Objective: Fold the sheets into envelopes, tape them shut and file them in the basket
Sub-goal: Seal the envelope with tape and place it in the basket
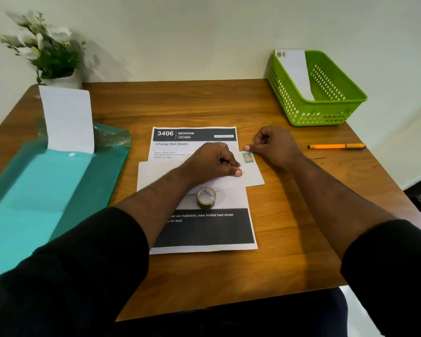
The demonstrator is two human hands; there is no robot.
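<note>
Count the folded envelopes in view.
2: one envelope on the table under the left hand, one envelope standing in the basket. Others may be hidden.

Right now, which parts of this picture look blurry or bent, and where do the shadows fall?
Head view: the flowers at far left are smeared by blur, while the printed sheet reads sharply; the wide lens bows the table edges; soft shadows fall right of the flowers on the wall and under both forearms.

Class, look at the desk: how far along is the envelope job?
Done: one envelope stands filed in the green basket. In hand: the left hand presses a stamped envelope, with the right hand at its corner. Left: filing it; the tape roll sits nearby.
</note>
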